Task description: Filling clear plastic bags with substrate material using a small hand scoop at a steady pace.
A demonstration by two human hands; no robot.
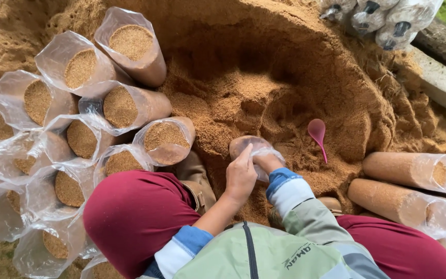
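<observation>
Both hands are meeting on the clear sawdust-filled bag — left hand closing its grip around the rim, right hand pressing inside, fingers hidden — bag standing upright just beyond them.

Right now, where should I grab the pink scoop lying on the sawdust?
Take the pink scoop by its thin handle, the lower end that points toward you. The round bowl faces up at the far end, and the handle looks free on the sawdust pile, so fingers could probably pinch it from above.
</observation>
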